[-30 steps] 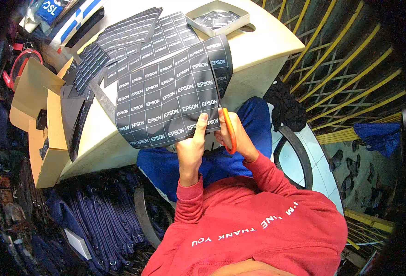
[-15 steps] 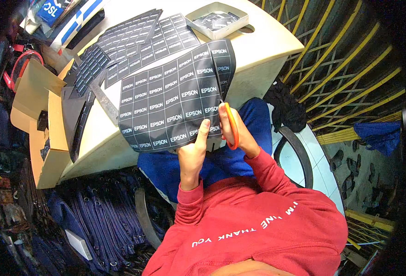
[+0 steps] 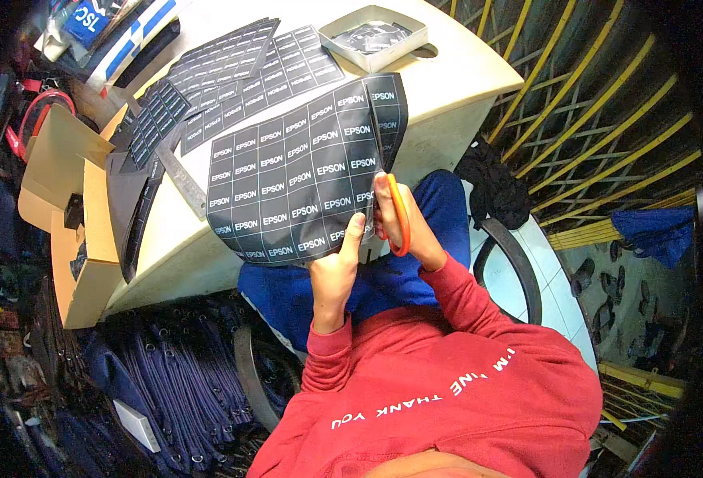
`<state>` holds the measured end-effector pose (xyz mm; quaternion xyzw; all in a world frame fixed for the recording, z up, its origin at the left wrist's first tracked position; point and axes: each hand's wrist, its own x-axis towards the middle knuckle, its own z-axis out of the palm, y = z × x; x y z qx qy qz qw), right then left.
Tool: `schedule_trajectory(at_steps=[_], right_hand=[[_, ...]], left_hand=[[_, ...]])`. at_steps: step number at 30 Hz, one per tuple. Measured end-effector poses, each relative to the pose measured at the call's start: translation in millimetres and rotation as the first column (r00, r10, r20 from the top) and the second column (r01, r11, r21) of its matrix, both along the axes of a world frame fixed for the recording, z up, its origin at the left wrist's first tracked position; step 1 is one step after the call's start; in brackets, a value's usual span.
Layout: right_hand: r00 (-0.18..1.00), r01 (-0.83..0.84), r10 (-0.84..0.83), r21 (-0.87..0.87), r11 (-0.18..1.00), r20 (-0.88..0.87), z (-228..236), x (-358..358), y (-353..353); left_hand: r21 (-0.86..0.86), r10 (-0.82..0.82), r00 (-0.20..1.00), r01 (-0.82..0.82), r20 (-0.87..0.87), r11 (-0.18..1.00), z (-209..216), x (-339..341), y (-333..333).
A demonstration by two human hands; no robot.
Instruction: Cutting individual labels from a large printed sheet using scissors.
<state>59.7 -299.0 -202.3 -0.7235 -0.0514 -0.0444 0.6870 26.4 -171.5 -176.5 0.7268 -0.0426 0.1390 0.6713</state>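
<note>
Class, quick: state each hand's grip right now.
Left hand: closed on the black label sheet.
Right hand: closed on the orange scissors.

The sheet [image 3: 304, 179] is black, ruled into a grid of white lines with white lettering in each cell. The scissors [image 3: 398, 215] have orange handles. The counter [image 3: 463, 76] is cream. Sleeves are red, trousers blue. The cardboard box [image 3: 80, 207] is tan.

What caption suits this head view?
Left hand holds a dark label sheet; right hand works orange-handled scissors.
</note>
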Motion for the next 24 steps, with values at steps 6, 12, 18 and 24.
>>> schedule_trajectory(at_steps=[6,12,18,24], right_hand=[[1.000,0.022,-0.022,-0.039,0.999,-0.022,1,0,-3],[0.994,0.031,-0.032,-0.015,0.999,-0.100,8,-3,-1],[0.990,0.038,-0.037,0.005,0.999,-0.138,17,-4,-1],[0.998,0.052,-0.053,-0.007,0.999,-0.031,9,6,-4]], left_hand=[[-0.054,0.021,0.999,-0.019,0.029,0.998,0,0,-1],[-0.002,0.035,0.999,-0.035,0.025,0.999,-2,0,1],[-0.091,0.025,1.000,-0.026,-0.004,0.996,5,-1,-2],[-0.062,-0.305,0.772,0.327,-0.558,0.943,-14,-3,32]])
